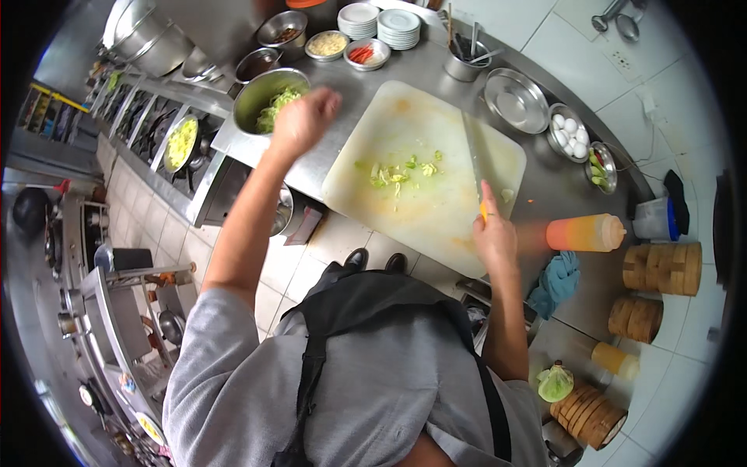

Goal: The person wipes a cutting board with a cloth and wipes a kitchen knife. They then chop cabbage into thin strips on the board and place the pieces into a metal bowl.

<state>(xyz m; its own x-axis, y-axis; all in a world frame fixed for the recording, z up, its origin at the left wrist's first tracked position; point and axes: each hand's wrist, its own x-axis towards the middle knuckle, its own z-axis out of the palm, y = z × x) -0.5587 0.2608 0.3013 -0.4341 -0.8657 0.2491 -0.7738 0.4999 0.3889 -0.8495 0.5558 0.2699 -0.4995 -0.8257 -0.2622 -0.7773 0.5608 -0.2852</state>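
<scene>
My right hand (495, 233) grips the orange handle of a kitchen knife (471, 149), index finger stretched along it. The long blade lies over the right part of a white plastic cutting board (373, 128). Chopped green scraps (388, 175), perhaps cabbage or lettuce, are scattered across the middle of the board. My left hand (306, 122) is raised near the rim of a deep steel pot (242, 108), its fingers curled and blurred; whether anything is in them is unclear. Inside the pot sits a heap of shredded greens (271, 114), partly hidden by this hand.
Behind the board stand bowls of minced garlic (327, 44) and sliced red chili (362, 55), plus stacked plates (398, 26). At right are a bowl of eggs (571, 137), a squeeze bottle (583, 233), a blue cloth (554, 283) and bamboo steamers (662, 268). A stove (152, 131) is left.
</scene>
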